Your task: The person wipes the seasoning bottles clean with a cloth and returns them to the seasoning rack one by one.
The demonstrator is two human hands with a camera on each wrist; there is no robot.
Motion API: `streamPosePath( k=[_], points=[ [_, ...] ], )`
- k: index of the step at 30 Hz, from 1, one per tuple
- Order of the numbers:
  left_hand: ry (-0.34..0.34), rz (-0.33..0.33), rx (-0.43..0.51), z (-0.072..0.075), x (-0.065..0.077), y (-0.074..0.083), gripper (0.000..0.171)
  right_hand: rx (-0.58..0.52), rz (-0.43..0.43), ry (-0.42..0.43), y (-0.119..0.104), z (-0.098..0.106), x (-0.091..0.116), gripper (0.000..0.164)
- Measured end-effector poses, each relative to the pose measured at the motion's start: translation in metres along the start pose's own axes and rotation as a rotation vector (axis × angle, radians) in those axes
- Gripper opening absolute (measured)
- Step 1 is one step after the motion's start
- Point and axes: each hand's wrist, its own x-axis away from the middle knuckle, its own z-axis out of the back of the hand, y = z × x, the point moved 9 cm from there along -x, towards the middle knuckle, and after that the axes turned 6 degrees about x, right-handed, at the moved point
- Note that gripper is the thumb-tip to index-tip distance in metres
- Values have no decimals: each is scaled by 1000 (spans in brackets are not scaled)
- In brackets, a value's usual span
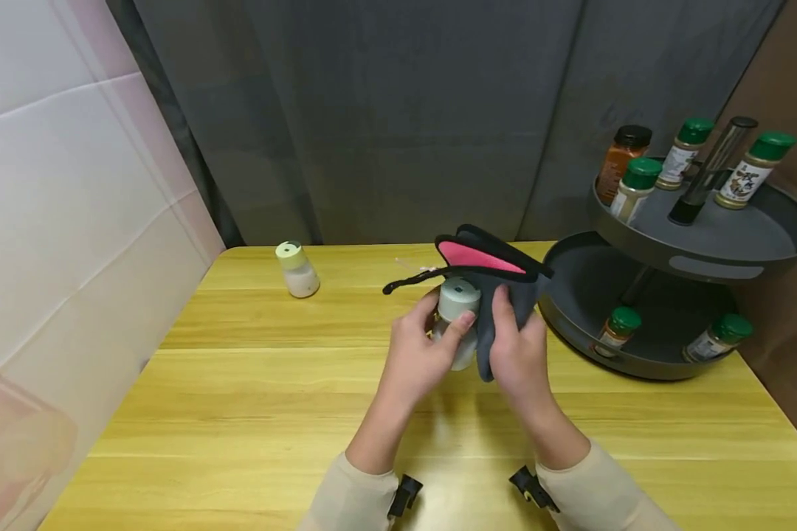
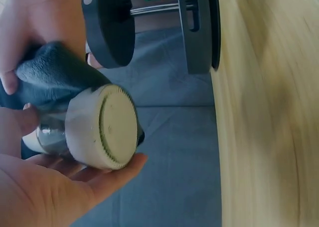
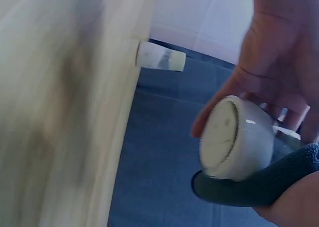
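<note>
My left hand (image 1: 421, 346) grips a small clear shaker jar (image 1: 463, 346) with a pale green cap and white contents. In the left wrist view the jar's round base (image 2: 118, 127) faces the camera, and the jar is raised off the table. My right hand (image 1: 521, 358) pinches a folded grey cloth (image 1: 488, 313) with black edging and a bright pink face (image 1: 481, 258). That cloth lies against the jar's side, as the right wrist view also shows, where the jar (image 3: 254, 137) sits between cloth and left fingers. A black strip (image 1: 415, 280) of the edging sticks out leftward above the cap.
A second shaker jar (image 1: 299, 273) with a yellowish cap stands at the table's back left. On the right, a two-tier dark grey turntable rack (image 1: 644, 324) carries several spice bottles, mostly green-capped. A grey curtain (image 1: 372, 133) hangs behind the wooden table (image 1: 272, 428).
</note>
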Motion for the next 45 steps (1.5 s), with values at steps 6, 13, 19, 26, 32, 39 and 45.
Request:
streamPosePath(
  k=[6,13,19,26,32,39,45],
  points=[
    [94,-60,51,14,0,5,39,182,12,-27,15,-10,4,44],
    [115,-52,89,18,-3,1,45,188,-146,-90,34,-15,4,58],
    [62,-29,74,9,0,-1,46,-8,-125,-24,8,-7,4,61],
    [96,-28,81,11,1,-1,46,89,36,-32,0,-14,11,49],
    [148,-30,99,22,-1,-1,46,248,-22,-88,15,-19,10,53],
    [107,-11,45,16,-1,-5,45,274,-182,-175,11,-14,2,62],
    [61,-16,28,8,1,-3,45,59,-75,-47,-11,-5,0,56]
  ],
)
